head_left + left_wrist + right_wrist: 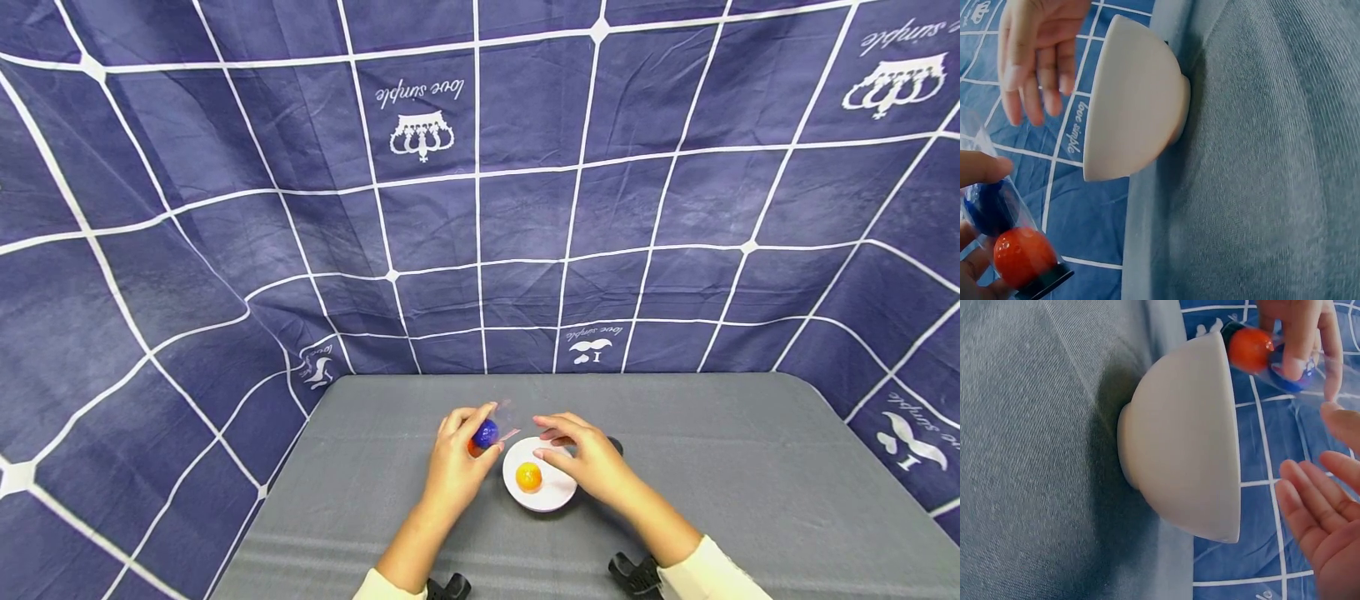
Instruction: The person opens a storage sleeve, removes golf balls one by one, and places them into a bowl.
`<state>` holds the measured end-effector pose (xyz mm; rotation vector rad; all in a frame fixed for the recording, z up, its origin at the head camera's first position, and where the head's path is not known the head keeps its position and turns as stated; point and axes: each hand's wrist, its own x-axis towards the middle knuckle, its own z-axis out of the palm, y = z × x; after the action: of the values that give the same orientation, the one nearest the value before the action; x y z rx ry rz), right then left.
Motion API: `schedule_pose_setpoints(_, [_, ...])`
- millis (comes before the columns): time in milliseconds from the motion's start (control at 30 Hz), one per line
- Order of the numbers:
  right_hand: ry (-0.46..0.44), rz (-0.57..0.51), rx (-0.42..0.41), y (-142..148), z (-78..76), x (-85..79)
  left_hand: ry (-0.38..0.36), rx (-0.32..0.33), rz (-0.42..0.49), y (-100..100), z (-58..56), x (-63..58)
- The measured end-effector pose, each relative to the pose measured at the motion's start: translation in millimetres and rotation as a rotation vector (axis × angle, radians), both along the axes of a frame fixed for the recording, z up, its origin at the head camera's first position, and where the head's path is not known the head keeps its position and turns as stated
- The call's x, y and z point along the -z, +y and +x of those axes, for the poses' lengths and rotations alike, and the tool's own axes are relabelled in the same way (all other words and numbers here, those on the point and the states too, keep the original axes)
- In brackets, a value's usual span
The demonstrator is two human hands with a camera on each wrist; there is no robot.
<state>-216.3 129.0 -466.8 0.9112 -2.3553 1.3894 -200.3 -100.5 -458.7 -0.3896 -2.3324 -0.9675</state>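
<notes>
1. Left hand (457, 454), left of the bowl (557, 485): fingers and thumb curled round a clear tube (1020, 209), gripping it.
2. The tube is held up off the table (750, 483), left of the bowl, tilted, its dark cap (1044, 282) at the lower end.
3. Inside the tube, a red ball (1022, 255) sits next to the cap, with a blue ball (486, 432) directly above it.
4. Right hand (588, 457), over the bowl's right side: fingers loosely bent, well apart from the thumb, holding nothing.
5. A yellow ball (528, 477) lies in the bowl, towards its left side.
6. The bowl, white, stands upright on the table.
7. Right of the bowl, a black thing (617, 446) shows partly behind the right hand; what it is I cannot tell.
8. Beyond the bowl and table hangs a blue cloth (525, 217) with white lines.
</notes>
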Motion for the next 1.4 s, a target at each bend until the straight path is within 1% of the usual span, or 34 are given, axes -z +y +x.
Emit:
schedule_pose_setpoints(200, [-0.055, -0.073, -0.03, -0.1, 4.9, -2.8, 0.058, 0.001, -0.134, 1.9, 0.2, -0.3])
schedule_pose_setpoints(267, [-0.059, -0.093, -0.038, -0.5, 6.3, -3.3, 0.076, 0.0, -0.17, 2.0, -0.3, -0.5])
schedule_pose_setpoints(467, [-0.062, -0.15, -0.055, -2.1, 8.1, -1.9, 0.115, -0.012, -0.272, 2.2, -0.4, -1.4])
schedule_pose_setpoints(633, [-0.118, -0.203, -0.067, -3.0, 9.6, 1.2, 0.147, -0.012, -0.34, 3.0, -0.6, -1.8])
schedule_pose_setpoints(867, [-0.172, -0.269, -0.088, -4.4, 11.2, 7.3, 0.236, -0.007, -0.403, 4.2, -1.7, -1.5])
schedule_pose_setpoints(1033, [-0.216, -0.292, -0.085, -5.6, 13.0, 9.1, 0.256, -0.01, -0.463, 4.7, -1.8, -2.8])
schedule_pose_setpoints(1133, [-0.222, -0.29, -0.08, -6.8, 13.7, 10.4, 0.269, -0.015, -0.493, 4.7, -2.0, -2.7])
schedule_pose_setpoints(1400, [-0.236, -0.303, -0.03, -11.7, 14.9, 13.6, 0.319, -0.026, -0.51, 6.4, -1.8, -1.2])
